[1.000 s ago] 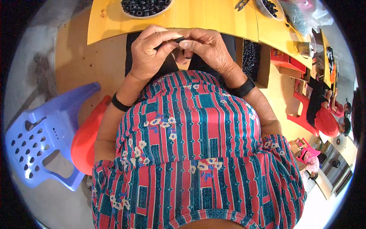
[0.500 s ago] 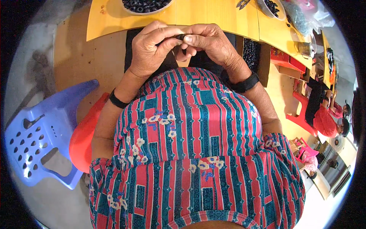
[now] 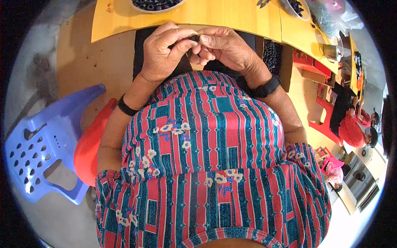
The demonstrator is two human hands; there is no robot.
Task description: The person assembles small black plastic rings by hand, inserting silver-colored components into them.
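My left hand (image 3: 162, 53) and my right hand (image 3: 232, 48) meet in front of my chest, just off the near edge of the yellow table (image 3: 223, 14). Between the two sets of pinched thumbs and forefingers is a small black piece (image 3: 194, 38), mostly covered by the fingertips. Its exact shape cannot be made out. The other fingers of my right hand curl beneath it. Beyond my hands, on the table, stands a pale bowl (image 3: 156, 11) full of small black ring-shaped parts.
A second bowl (image 3: 306, 15) of black parts, a pair of snips (image 3: 263, 3), plastic bags (image 3: 331, 18) and a cup (image 3: 331, 51) are on the right of the table. Chairs, blue (image 3: 39, 144) and red (image 3: 89, 153), stand at my left. People (image 3: 351, 130) sit far right.
My fingers have shifted around the black piece, and less of it shows now. The right hand's lower fingers have curled in closer to the left hand. The view has moved slightly.
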